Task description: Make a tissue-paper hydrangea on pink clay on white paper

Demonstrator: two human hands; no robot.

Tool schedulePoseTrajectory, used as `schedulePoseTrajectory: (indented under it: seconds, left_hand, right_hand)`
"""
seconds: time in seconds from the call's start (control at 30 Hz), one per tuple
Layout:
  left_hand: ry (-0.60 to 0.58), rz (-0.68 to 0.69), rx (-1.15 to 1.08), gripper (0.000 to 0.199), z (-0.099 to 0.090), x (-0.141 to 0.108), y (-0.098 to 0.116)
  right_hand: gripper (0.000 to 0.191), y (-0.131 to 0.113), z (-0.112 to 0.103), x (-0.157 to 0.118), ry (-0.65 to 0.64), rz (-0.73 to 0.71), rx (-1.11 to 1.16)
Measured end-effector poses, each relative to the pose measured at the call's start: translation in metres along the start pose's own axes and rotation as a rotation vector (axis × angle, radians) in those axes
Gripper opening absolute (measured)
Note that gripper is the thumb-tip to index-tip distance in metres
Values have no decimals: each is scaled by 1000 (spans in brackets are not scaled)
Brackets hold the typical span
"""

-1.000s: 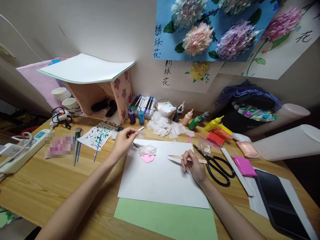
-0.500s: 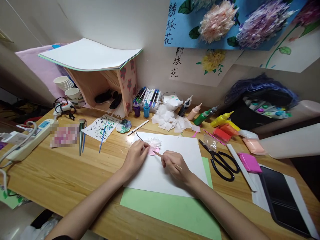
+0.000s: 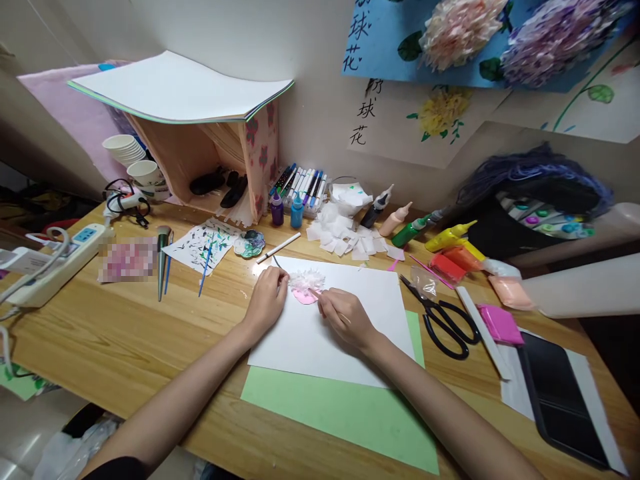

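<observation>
A white sheet of paper (image 3: 360,320) lies before me, bearing a tuft of white tissue petals (image 3: 306,279) and a flat pink patch (image 3: 304,296) just below it. My right hand (image 3: 345,319) is closed round a thin wooden stick (image 3: 315,292), whose tip meets the patch at the petals' lower right edge. Curled at the sheet's left side, my left hand (image 3: 269,297) is beside the tuft, thumb and fingertips together. Whatever those fingers hold, if anything, is too small to make out. A dark curved line (image 3: 281,265) on the paper runs to the left hand.
Green paper (image 3: 340,413) lies under the sheet. Black scissors (image 3: 443,323) and a phone (image 3: 560,393) are on the right. Behind are loose tissue squares (image 3: 345,230), paint bottles (image 3: 410,230) and markers (image 3: 305,187). Brushes (image 3: 163,263) lie at the left.
My left hand has drawn back from the pink patch to the left and its fingers have curled. The stick's tip has moved right and up toward the petals. The view has shifted slightly.
</observation>
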State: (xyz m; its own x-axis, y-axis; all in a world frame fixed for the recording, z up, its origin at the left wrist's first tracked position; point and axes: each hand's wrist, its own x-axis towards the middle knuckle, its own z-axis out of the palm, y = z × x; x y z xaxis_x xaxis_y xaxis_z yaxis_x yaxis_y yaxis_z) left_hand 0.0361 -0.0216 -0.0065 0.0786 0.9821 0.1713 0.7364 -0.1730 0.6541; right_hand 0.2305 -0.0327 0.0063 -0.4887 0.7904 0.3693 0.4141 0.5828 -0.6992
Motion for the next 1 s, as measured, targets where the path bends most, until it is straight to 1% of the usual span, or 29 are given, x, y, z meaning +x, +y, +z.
schedulePoseTrajectory:
  seconds: [0.07,0.13,0.27,0.4,0.5,0.6,0.67,0.73,0.83,0.93,1.0]
  left_hand:
    - [-14,18,27,13,1,0,-3]
    - [-22,33,44,13,2,1,-3]
    - [-29,42,64,12,4,1,-4]
    - [-28,47,71,11,4,1,-4]
    - [-28,52,74,11,4,1,-4]
    - [-31,53,77,12,3,2,-3]
    - [-33,52,79,12,3,2,-3]
    - [-32,48,81,12,3,2,-3]
    - [-29,45,77,11,4,2,-3]
    - [-28,40,75,12,4,0,-3]
    - [-33,30,64,12,2,0,-3]
  right_hand:
    - [41,0,2,1,14,34,30]
    - [42,-2,3,1,42,102,71]
    - [47,-9,7,9,122,329,176]
    - [50,-14,5,31,183,555,238]
    - [51,-12,0,54,147,682,267]
    - [47,-7,-5,70,101,758,314]
    - [46,-7,-7,73,73,781,335]
    - [47,-9,-9,68,31,768,353]
    - [50,-15,-15,50,19,652,370]
    - [50,-17,-23,26,60,519,389]
    - [50,-12,-28,9,90,479,422]
